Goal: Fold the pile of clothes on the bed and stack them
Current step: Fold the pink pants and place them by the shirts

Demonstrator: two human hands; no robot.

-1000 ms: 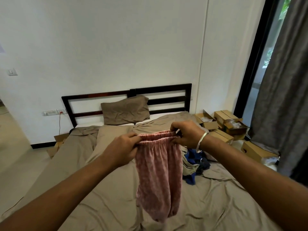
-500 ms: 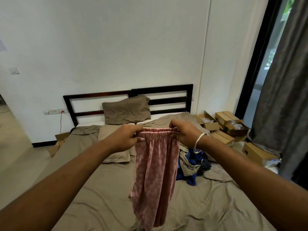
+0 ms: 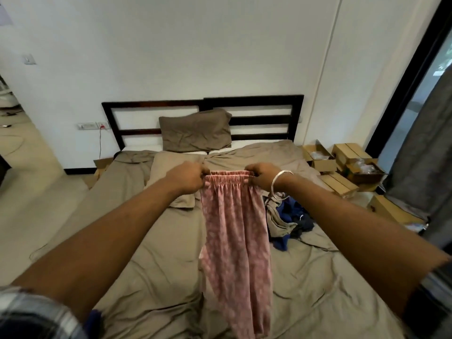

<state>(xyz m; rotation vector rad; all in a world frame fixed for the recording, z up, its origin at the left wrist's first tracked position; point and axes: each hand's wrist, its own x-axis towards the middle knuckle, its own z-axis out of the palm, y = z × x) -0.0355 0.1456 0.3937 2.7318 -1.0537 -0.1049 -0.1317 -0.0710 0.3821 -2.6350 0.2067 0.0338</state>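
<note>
Pink trousers (image 3: 236, 231) pinched between both hands' fingers (image 3: 254, 176)

I see both forearms bare up past the elbows. Just behind the right grip (image 3: 263, 177), a plain silver bangle (image 3: 278, 184) circles the wrist. Far back from the left grip (image 3: 189, 176), a grey-and-white plaid sleeve (image 3: 29, 311) sits rolled up.

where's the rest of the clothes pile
In the head view the pile lies on the bed, right of the hanging pink pants and under the right hand.
</note>
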